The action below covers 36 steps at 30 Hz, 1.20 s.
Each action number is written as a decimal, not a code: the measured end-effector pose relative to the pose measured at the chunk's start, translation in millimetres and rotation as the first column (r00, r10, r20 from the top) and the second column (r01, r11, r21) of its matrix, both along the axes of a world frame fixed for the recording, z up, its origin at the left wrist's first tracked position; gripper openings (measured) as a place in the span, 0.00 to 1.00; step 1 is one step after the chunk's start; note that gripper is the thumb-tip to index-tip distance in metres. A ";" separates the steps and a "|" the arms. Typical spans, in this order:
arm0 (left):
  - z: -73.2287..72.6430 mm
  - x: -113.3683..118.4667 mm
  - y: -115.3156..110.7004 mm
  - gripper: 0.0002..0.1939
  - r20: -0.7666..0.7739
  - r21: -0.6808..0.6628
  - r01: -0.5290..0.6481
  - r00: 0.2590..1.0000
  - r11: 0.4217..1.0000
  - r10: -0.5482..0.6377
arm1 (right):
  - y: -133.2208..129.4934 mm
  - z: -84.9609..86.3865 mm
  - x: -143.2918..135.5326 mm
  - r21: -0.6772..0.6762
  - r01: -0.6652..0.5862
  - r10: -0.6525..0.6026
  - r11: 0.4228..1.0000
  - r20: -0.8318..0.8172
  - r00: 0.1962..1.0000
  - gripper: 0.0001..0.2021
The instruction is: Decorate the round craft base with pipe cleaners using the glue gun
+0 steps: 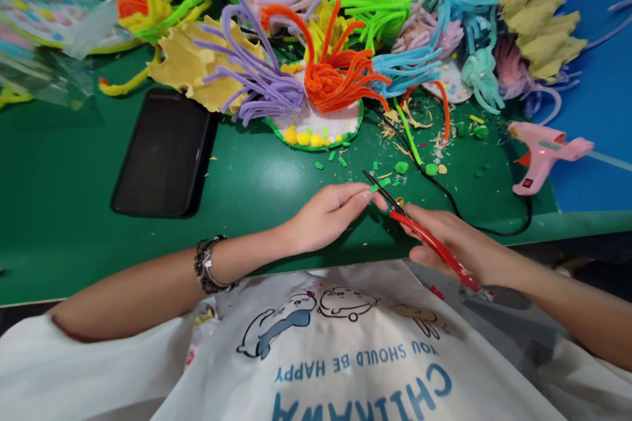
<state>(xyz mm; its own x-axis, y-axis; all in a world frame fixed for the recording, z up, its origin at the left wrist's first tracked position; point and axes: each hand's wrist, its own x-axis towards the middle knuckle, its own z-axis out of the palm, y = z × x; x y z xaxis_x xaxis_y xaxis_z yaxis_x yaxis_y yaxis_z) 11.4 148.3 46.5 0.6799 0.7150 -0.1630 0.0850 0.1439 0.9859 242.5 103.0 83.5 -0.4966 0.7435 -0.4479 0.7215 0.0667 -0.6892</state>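
My left hand (328,210) is closed in a pinch on a small green strip (375,189), just above the front part of the table. My right hand (457,233) grips scissors (428,240) with red handles and dark blades. The blades point up and left and lie right at the green strip by my left fingertips. Beyond my hands sits a round, green-edged piece (323,125) with yellow pom-poms along its near edge. Purple, orange (330,82) and blue bundles of pipe cleaners rest on or against it.
A black phone (160,154) lies on the green table (257,191) at left. At right is a pink glue gun (540,154) with a black cord. Green scraps and pom-poms (401,168) are scattered ahead. Yellow egg-carton pieces (536,20) and more pipe cleaners crowd the back.
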 end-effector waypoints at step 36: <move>1.9 0.4 4.9 0.18 -0.072 0.071 0.002 0.997 0.997 0.003 | 5.3 5.3 -11.4 -0.021 -0.043 0.045 0.999 0.091 0.995 0.27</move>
<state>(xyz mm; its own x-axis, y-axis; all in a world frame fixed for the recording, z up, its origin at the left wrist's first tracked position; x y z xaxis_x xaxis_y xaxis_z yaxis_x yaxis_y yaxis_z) 11.9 153.2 48.4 0.6682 0.7266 -0.1602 0.1560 0.0737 0.9850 231.1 108.3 88.8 -0.4852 0.7127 -0.5066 0.7780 0.0873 -0.6222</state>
